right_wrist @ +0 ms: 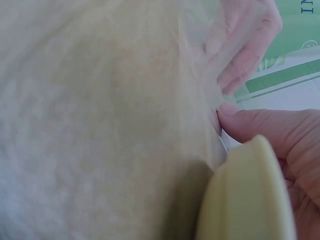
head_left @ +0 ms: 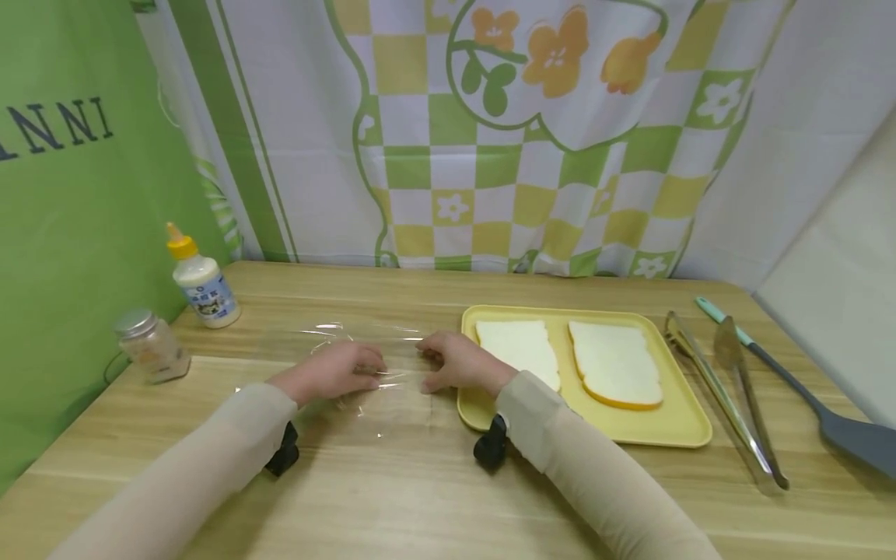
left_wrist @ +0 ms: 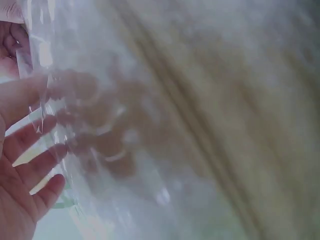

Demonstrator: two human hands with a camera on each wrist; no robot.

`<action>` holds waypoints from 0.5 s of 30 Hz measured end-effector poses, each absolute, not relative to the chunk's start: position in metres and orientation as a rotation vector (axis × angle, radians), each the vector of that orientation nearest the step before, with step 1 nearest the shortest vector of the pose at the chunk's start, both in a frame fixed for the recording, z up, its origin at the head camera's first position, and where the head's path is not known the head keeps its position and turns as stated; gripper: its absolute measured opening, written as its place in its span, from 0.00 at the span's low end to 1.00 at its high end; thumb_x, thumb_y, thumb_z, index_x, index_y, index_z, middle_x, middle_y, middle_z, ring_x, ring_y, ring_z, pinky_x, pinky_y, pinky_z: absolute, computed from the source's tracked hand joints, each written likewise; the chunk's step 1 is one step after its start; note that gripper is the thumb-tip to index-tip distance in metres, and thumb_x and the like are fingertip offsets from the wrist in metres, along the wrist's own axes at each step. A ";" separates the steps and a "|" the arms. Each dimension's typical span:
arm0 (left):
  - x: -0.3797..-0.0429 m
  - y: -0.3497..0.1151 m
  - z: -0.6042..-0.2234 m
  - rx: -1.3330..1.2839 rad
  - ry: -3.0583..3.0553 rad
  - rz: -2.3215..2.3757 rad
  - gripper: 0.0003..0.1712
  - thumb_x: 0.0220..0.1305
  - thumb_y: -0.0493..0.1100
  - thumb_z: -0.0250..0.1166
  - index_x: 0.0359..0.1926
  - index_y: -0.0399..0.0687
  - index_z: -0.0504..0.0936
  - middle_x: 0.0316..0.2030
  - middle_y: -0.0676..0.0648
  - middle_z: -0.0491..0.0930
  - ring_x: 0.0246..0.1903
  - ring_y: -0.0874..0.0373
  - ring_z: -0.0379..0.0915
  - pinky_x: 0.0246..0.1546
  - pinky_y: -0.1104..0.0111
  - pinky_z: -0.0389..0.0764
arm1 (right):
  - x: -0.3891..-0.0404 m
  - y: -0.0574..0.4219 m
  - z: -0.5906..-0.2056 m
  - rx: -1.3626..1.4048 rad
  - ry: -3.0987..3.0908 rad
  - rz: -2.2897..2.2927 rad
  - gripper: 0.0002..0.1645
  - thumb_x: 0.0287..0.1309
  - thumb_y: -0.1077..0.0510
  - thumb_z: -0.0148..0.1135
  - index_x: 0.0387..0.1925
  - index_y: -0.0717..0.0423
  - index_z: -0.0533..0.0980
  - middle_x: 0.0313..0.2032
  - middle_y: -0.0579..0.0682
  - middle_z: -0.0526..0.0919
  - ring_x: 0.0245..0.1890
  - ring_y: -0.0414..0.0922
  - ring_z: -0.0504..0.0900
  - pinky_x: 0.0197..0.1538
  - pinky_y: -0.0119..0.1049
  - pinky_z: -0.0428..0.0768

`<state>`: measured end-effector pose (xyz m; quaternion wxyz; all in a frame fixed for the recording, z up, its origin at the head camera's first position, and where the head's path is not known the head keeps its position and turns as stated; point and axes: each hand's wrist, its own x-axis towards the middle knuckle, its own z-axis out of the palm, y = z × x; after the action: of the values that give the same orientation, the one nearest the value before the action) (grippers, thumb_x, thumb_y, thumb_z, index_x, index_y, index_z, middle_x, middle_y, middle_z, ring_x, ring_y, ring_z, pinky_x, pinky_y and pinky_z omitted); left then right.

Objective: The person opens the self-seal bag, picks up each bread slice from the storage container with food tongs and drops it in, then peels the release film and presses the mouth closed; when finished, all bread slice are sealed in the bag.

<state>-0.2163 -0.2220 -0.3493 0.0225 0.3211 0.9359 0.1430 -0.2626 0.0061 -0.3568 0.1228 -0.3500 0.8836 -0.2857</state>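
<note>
A clear, wrinkled sheet of plastic film [head_left: 381, 408] lies on the wooden table between the two hands. My right hand [head_left: 462, 362] pinches its edge; in the right wrist view the thumb [right_wrist: 250, 120] presses on the film, while the fingertips opposite are hidden. Spread, lightly bent fingers of my left hand [head_left: 336, 372] touch the film. Some of those fingers [left_wrist: 40, 162] show at its edge in the left wrist view. Just right of the right hand is a yellow tray [head_left: 581, 428] with two bread slices, a left one [head_left: 518, 346] partly covered by the forearm and a right one [head_left: 616, 362].
Tongs [head_left: 721, 397] and a grey spatula [head_left: 805, 397] with a mint handle lie right of the tray. At the left stand a squeeze bottle [head_left: 206, 288] with a yellow cap and a small glass jar [head_left: 152, 346]. A patterned curtain [head_left: 413, 202] hangs behind the table [head_left: 378, 498].
</note>
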 end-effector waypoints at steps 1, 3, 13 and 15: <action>-0.216 -0.222 -0.349 1.017 2.912 0.458 0.10 0.57 0.40 0.65 0.40 0.43 0.83 0.42 0.45 0.81 0.44 0.51 0.77 0.48 0.59 0.76 | -0.263 0.006 -0.356 -1.009 2.579 -0.831 0.39 0.43 0.58 0.74 0.57 0.65 0.70 0.49 0.55 0.78 0.49 0.47 0.75 0.55 0.40 0.73; -0.216 -0.223 -0.347 1.010 2.924 0.516 0.05 0.57 0.38 0.65 0.36 0.43 0.84 0.37 0.48 0.83 0.39 0.55 0.78 0.43 0.61 0.78 | -0.262 0.006 -0.356 -1.001 2.582 -0.831 0.39 0.43 0.58 0.74 0.58 0.64 0.70 0.50 0.55 0.78 0.50 0.47 0.75 0.55 0.40 0.73; -0.211 -0.237 -0.348 0.624 2.915 0.991 0.10 0.61 0.35 0.60 0.41 0.35 0.82 0.41 0.39 0.82 0.43 0.46 0.77 0.45 0.54 0.77 | -0.261 0.006 -0.357 -1.002 2.592 -0.828 0.37 0.44 0.58 0.73 0.57 0.64 0.70 0.49 0.55 0.78 0.49 0.47 0.75 0.55 0.40 0.73; -0.209 -0.240 -0.349 0.577 2.934 1.067 0.10 0.61 0.36 0.60 0.41 0.35 0.82 0.40 0.39 0.82 0.43 0.46 0.77 0.45 0.53 0.77 | -0.261 0.006 -0.358 -1.008 2.590 -0.835 0.37 0.43 0.59 0.73 0.57 0.64 0.70 0.49 0.55 0.78 0.49 0.47 0.75 0.54 0.40 0.73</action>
<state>-0.2093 -0.2400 -0.3486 -0.0165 0.1816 0.9240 0.3361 -0.2610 0.0060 -0.3576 0.1195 -0.3447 0.8862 -0.2856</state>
